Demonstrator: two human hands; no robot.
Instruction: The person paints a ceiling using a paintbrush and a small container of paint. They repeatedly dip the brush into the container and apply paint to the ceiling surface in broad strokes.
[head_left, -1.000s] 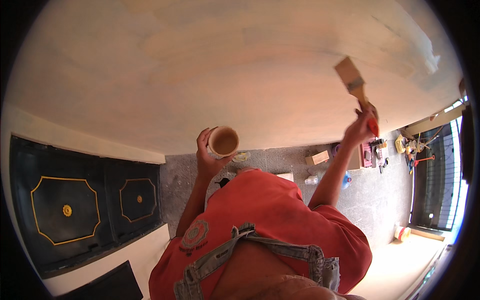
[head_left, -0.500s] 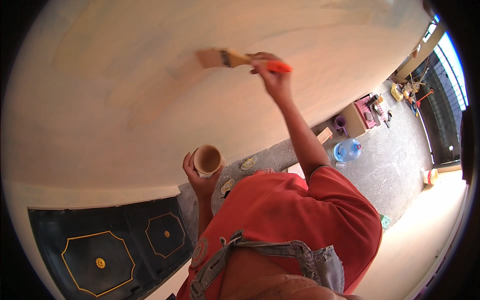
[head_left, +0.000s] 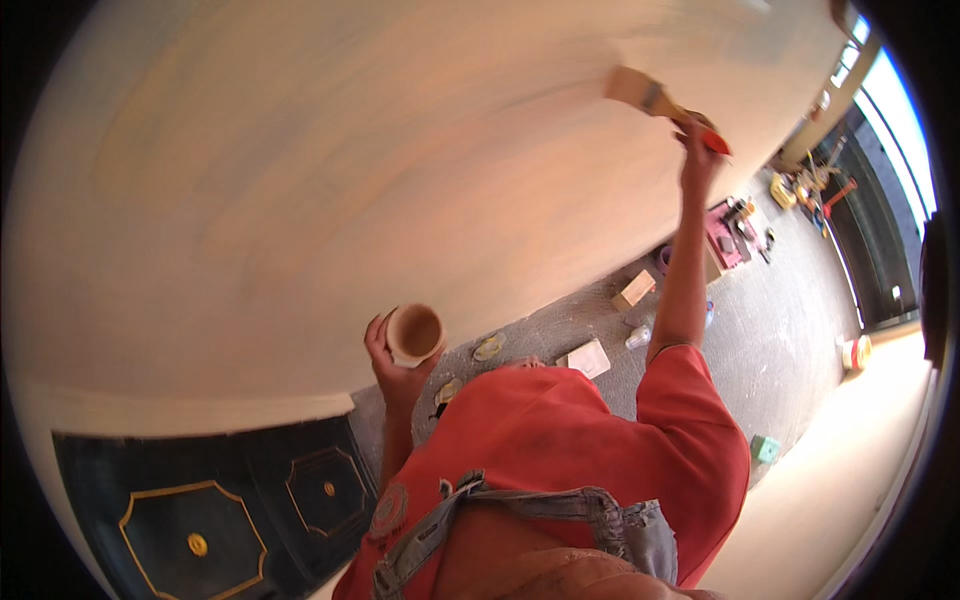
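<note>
My right hand [head_left: 697, 138] is closed round the red-ended handle of a wide paintbrush [head_left: 637, 88]. The arm is stretched far out to the right, and the bristles lie against the peach-coloured wall [head_left: 300, 200], slightly blurred. My left hand [head_left: 392, 362] grips a round, pale tub [head_left: 416, 334] from its left side and from below, close to the wall. The tub's mouth faces up, showing a brownish inside; how much paint it holds I cannot tell. Streaky, uneven colour covers the wall around the brush.
A dark door [head_left: 190, 510] with gold trim stands at lower left. On the grey floor are slippers [head_left: 489, 347], a white block [head_left: 588, 358], a wooden block [head_left: 634, 290], a pink crate [head_left: 733, 235] with tools, and a white bucket [head_left: 856, 352]. A dark gate [head_left: 875, 215] is at the right.
The brush in my right hand has swept to the right and slightly up along the wall. My left hand and the tub have sunk a little.
</note>
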